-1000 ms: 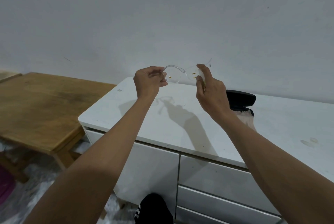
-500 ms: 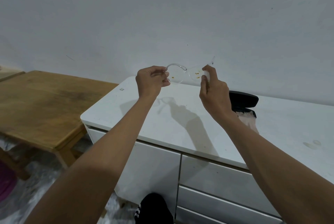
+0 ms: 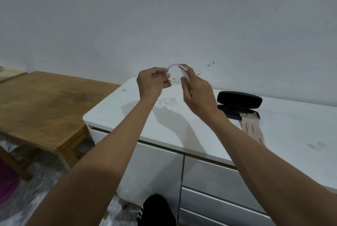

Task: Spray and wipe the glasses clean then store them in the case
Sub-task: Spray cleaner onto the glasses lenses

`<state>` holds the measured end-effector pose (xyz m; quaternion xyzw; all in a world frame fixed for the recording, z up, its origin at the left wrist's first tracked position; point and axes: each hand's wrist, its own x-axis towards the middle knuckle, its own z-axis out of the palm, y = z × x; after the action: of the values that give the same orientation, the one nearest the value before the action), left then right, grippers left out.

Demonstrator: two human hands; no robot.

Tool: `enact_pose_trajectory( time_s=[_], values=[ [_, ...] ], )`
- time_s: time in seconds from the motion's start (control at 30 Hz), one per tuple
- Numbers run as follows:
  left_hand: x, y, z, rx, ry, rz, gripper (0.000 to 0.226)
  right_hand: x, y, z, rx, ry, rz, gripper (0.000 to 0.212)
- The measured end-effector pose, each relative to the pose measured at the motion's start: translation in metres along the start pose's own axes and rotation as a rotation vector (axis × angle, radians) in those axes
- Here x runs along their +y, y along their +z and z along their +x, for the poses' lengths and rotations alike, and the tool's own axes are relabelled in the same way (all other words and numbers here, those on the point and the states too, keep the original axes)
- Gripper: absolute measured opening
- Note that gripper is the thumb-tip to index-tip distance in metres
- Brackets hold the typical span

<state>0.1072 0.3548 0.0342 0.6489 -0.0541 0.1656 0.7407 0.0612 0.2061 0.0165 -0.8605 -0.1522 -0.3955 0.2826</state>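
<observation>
Clear-framed glasses [image 3: 174, 67] are held up in the air above the white cabinet top [image 3: 182, 116]. My left hand [image 3: 151, 81] pinches their left end. My right hand [image 3: 196, 89] holds the right side, with its thumb and fingers round the lens and a bit of white material under the fingertips. Much of the right lens is hidden by that hand. A black glasses case [image 3: 238, 100] lies open on the cabinet just right of my right wrist, and a pale pink cloth [image 3: 252, 127] hangs out of it toward the front.
The cabinet has drawers [image 3: 209, 180] below its front edge. A low wooden table [image 3: 42, 101] stands to the left. The white wall [image 3: 164, 16] is close behind. A dark-socked foot [image 3: 156, 211] shows on the floor below.
My right hand has slid left along the glasses, closing the gap to my left hand. The view has shifted so the case and cloth show more fully.
</observation>
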Motion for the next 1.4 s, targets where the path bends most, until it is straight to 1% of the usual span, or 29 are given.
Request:
enact_pose_trajectory(
  time_s=[0.13,0.33,0.47,0.53,0.6,0.77,0.83,0.9,0.97,1.07,1.13,1.23,1.4],
  values=[
    [0.001,-0.004,0.001,0.003,0.004,0.005,0.015,-0.002,0.007,0.000,0.032,0.015,-0.001,0.045],
    [0.003,-0.008,0.002,0.010,0.009,0.004,0.016,-0.006,0.007,0.000,0.057,0.021,0.016,0.038],
    [0.004,-0.009,0.003,-0.001,0.018,-0.006,0.016,-0.004,0.010,0.000,0.072,0.074,0.028,0.032],
    [0.004,-0.008,0.002,-0.003,0.022,-0.009,0.016,-0.003,0.010,-0.004,0.075,0.090,0.041,0.033],
    [0.004,-0.008,0.003,0.002,0.023,-0.009,0.015,-0.002,0.008,-0.009,0.108,0.148,0.069,0.036],
    [0.006,-0.008,0.009,0.005,0.024,-0.044,0.014,0.013,-0.005,-0.014,0.339,0.463,0.305,0.032],
    [0.006,-0.008,0.011,0.002,0.023,-0.061,0.014,0.019,-0.012,-0.012,0.384,0.646,0.550,0.030],
    [0.005,-0.006,0.012,-0.010,0.026,-0.078,0.013,0.025,-0.020,-0.008,0.327,0.855,0.831,0.029],
    [0.005,-0.005,0.014,-0.019,0.025,-0.093,0.012,0.030,-0.029,-0.003,0.225,0.986,1.054,0.026],
    [0.005,-0.003,0.014,-0.045,0.025,-0.109,0.011,0.035,-0.035,0.000,0.146,1.007,1.331,0.024],
    [0.006,-0.003,0.015,-0.066,0.029,-0.108,0.011,0.035,-0.036,0.000,0.118,1.008,1.440,0.025],
    [0.007,-0.002,0.017,-0.084,0.027,-0.107,0.012,0.032,-0.038,0.001,0.069,1.009,1.503,0.027],
    [0.008,-0.002,0.019,-0.088,0.028,-0.101,0.013,0.025,-0.036,0.003,0.068,1.033,1.517,0.024]
  ],
)
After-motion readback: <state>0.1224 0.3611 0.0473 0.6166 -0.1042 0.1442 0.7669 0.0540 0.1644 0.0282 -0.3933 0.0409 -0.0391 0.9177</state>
